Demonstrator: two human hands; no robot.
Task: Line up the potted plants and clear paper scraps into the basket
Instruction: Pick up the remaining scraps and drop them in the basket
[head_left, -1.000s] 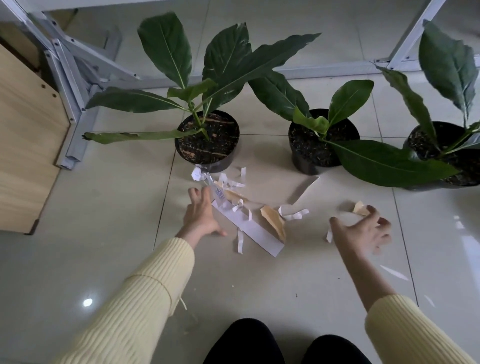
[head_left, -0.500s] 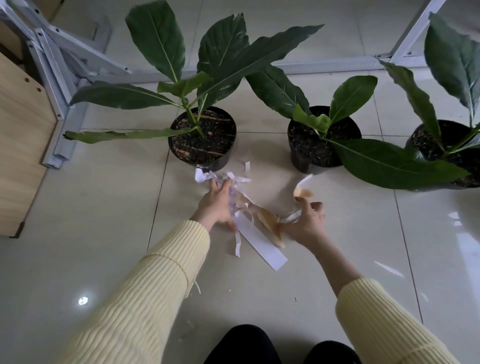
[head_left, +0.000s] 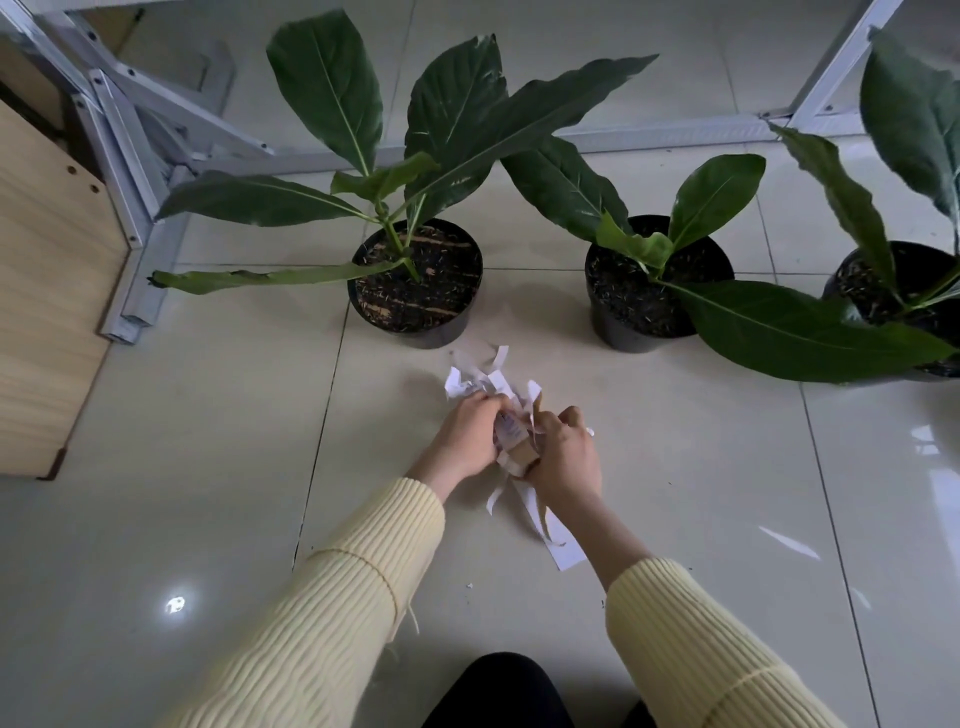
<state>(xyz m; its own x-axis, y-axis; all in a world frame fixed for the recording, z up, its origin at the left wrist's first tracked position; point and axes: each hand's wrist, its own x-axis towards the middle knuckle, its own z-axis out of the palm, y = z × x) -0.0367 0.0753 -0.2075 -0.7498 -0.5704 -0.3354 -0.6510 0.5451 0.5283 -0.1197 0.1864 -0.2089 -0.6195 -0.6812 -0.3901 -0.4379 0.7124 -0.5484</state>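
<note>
Paper-gathering step, head view. The left hand (head_left: 462, 434) and the right hand (head_left: 563, 454) meet over the tiled floor (head_left: 218, 426), their fingers (head_left: 475, 402) curled inward and pressed against a bunched wad of paper scraps (head_left: 511, 441) held between the two palms. White strips fan out just beyond the fingertips, toward the pots; a long white strip (head_left: 558, 540) trails from under the right wrist back toward the person and lies flat on the floor. A tiny fleck (head_left: 469, 586) lies apart, well behind the hands.

Three potted plants stand beyond the fingers in a rough row: the left pot (head_left: 415, 283) nearest the wad, the middle pot (head_left: 649, 291) ahead and to the right, the right pot (head_left: 904, 291) at the frame edge. The lining-up thus appears largely done; clearing is the step in hand.

The basket is not in view. The next move probably calls for tightening the grip so no strip slips free, lifting the wad together with the trailing strip, and carrying it to the basket, wherever it stands; the stray fleck would need a separate pinch.

Faint print shows on one scrap between the hands, too small to read. No brand or label is legible elsewhere.
</note>
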